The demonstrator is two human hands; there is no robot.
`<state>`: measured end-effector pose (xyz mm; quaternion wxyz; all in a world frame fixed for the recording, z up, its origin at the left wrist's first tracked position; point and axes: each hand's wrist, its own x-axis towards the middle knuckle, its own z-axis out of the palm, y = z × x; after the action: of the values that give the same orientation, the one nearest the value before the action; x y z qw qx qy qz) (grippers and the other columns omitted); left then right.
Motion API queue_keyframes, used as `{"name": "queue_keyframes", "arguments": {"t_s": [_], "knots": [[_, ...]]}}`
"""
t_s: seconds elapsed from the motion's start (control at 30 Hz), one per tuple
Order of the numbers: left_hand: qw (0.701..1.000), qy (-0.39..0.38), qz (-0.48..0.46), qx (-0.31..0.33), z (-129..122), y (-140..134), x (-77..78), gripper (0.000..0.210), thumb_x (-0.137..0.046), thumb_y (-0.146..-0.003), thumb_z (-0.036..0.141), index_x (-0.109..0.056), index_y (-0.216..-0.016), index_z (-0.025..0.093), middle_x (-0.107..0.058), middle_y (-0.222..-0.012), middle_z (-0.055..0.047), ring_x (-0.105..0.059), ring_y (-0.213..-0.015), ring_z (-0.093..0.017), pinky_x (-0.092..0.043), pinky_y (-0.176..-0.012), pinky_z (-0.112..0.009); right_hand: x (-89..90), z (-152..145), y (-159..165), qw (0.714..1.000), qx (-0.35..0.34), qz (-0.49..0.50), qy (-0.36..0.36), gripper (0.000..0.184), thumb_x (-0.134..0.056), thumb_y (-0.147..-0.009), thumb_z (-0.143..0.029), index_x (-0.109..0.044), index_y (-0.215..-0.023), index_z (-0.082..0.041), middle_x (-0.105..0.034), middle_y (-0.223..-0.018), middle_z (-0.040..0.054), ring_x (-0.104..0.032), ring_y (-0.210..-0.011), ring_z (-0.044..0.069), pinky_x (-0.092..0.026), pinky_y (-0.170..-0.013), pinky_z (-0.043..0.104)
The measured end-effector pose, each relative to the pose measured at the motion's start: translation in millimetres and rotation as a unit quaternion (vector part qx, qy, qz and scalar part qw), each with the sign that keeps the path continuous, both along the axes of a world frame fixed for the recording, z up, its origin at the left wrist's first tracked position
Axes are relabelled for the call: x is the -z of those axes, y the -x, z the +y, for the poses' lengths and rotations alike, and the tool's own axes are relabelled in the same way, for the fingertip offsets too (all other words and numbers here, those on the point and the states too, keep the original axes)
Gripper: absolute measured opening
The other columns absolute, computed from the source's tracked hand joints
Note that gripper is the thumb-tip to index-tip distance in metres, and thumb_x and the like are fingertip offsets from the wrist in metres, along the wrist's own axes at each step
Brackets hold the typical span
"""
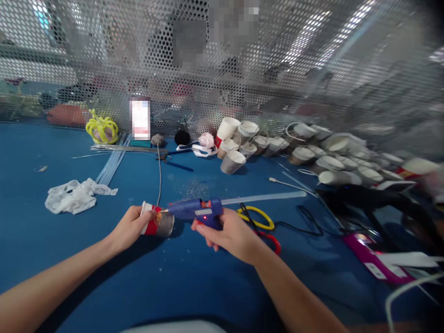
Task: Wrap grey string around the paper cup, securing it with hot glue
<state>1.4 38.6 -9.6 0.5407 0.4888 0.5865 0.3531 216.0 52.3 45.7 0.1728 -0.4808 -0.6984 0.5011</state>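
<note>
My left hand [133,224] is closed around a red and white paper cup [150,227] lying on its side, its lower part wrapped in grey cord. In my right hand [232,236] is a blue hot glue gun [189,209], fingers wrapped on its handle and a small red light lit. The gun's metal nozzle points left and meets the cup's side by my left thumb. A long clear glue stick [263,198] sticks out of the gun's back. Grey cord [160,180] runs from the cup back to a small grey ball of cord [158,140].
Several cord-wrapped cups [233,162] crowd the back right. Scissors with yellow and red handles [262,216] lie beside my right hand. White lace [74,196], glue sticks [113,164] and a propped phone [140,119] are at left. A purple power strip [374,259] sits right, before a perforated metal screen [156,55].
</note>
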Motion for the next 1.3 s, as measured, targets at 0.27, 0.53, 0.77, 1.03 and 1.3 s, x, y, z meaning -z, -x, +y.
{"name": "queue_keyframes", "arguments": {"t_s": [0.27,0.53,0.77,1.03,1.3], "knots": [[0.999,0.015,-0.033,-0.001,1,-1,-1.2,0.029,-0.044,-0.066,0.038,-0.05,-0.054,0.012,-0.042,-0.043,0.004,-0.033,-0.039,-0.007,-0.024,-0.04,-0.018,7.2,-8,0,0.958,-0.045,-0.073,-0.274,0.011,-0.052,-0.069,-0.032,-0.054,-0.069,-0.021,-0.057,-0.068,0.0013,-0.054,-0.069,0.016,-0.042,-0.068,0.027],[1.0,-0.003,-0.018,0.021,0,0,-0.7,0.03,-0.042,-0.068,0.037,-0.051,-0.055,0.012,-0.042,-0.043,0.004,-0.033,-0.039,-0.007,-0.024,-0.04,-0.018,14.5,-14,1,0.947,-0.036,-0.094,-0.305,0.009,-0.053,-0.069,-0.031,-0.053,-0.071,-0.022,-0.055,-0.065,0.0018,-0.052,-0.061,0.016,-0.043,-0.058,0.028],[0.999,-0.01,-0.028,0.035,0,-2,-0.9,0.029,-0.041,-0.068,0.035,-0.051,-0.055,0.011,-0.042,-0.044,0.004,-0.034,-0.04,-0.007,-0.025,-0.041,-0.018,11.6,-19,1,0.949,-0.053,-0.092,-0.296,0.009,-0.052,-0.07,-0.029,-0.049,-0.07,-0.021,-0.053,-0.067,0.0007,-0.05,-0.06,0.014,-0.041,-0.056,0.025],[0.999,-0.017,-0.013,0.038,0,0,-0.9,0.031,-0.04,-0.071,0.035,-0.051,-0.054,0.011,-0.043,-0.044,0.004,-0.034,-0.041,-0.007,-0.025,-0.041,-0.018,2.8,-18,4,0.955,-0.067,-0.104,-0.271,0.012,-0.049,-0.073,-0.026,-0.044,-0.064,-0.019,-0.049,-0.062,-0.0022,-0.046,-0.056,0.01,-0.038,-0.054,0.023],[0.999,-0.013,-0.002,0.036,0,0,-1.6,0.031,-0.04,-0.071,0.036,-0.05,-0.055,0.012,-0.042,-0.044,0.004,-0.035,-0.041,-0.007,-0.026,-0.042,-0.018,-0.7,-19,6,0.955,-0.079,-0.101,-0.268,0.013,-0.048,-0.073,-0.022,-0.041,-0.063,-0.018,-0.047,-0.061,-0.003,-0.045,-0.056,0.009,-0.035,-0.053,0.021]]}}
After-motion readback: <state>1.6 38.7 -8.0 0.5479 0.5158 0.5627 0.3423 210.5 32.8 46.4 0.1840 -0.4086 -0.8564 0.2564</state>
